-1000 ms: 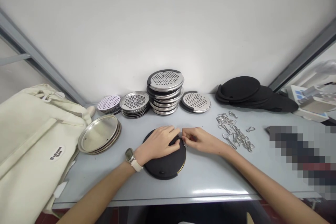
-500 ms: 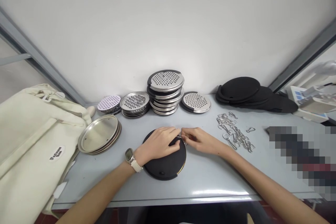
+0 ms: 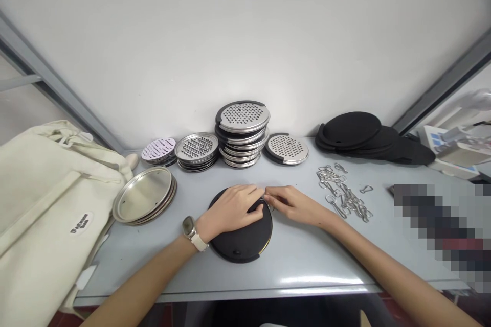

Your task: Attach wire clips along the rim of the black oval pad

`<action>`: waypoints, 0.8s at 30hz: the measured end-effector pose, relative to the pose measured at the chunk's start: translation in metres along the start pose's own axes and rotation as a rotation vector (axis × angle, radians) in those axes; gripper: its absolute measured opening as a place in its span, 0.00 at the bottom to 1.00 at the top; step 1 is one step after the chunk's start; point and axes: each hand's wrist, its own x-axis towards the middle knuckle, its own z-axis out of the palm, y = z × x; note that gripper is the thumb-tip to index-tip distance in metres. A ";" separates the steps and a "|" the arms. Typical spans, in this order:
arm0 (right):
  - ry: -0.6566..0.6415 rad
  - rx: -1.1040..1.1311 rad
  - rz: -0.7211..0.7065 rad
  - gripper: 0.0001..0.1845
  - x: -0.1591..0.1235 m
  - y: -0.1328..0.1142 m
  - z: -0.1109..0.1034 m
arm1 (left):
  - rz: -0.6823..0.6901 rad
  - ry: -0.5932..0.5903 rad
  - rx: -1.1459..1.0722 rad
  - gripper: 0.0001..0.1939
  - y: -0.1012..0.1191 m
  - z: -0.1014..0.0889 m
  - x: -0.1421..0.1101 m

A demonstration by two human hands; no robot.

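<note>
A round black disc point(image 3: 247, 240) with a small hole and a gold-coloured strip at its lower right rim lies on the table. My left hand point(image 3: 235, 209) rests over its upper part, fingers curled round the far right edge. At that edge my right hand point(image 3: 293, 205) pinches a small metal carabiner clip point(image 3: 271, 208), mostly hidden by the fingertips. Whether the clip passes through the disc cannot be seen. Several more carabiner clips point(image 3: 349, 199) lie in a loose pile to the right.
Behind the disc stand a tall stack of round graters point(image 3: 242, 125), a single grater point(image 3: 287, 149) and a lower grater stack point(image 3: 197, 149). Plain metal discs point(image 3: 143, 194) sit at left beside a cream bag point(image 3: 46, 204). Black discs point(image 3: 351, 130) are piled at back right.
My right fingertips have shifted slightly at the disc's edge, and less of the clip shows between the hands. My left hand and the disc stay in place.
</note>
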 end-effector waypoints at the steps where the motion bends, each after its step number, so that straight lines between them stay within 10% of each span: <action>1: 0.002 0.000 0.000 0.19 0.000 0.000 0.000 | 0.000 -0.003 0.001 0.03 0.000 0.000 0.000; 24: -0.032 -0.008 -0.008 0.13 0.000 -0.003 -0.002 | -0.015 -0.023 -0.011 0.04 0.001 -0.001 0.000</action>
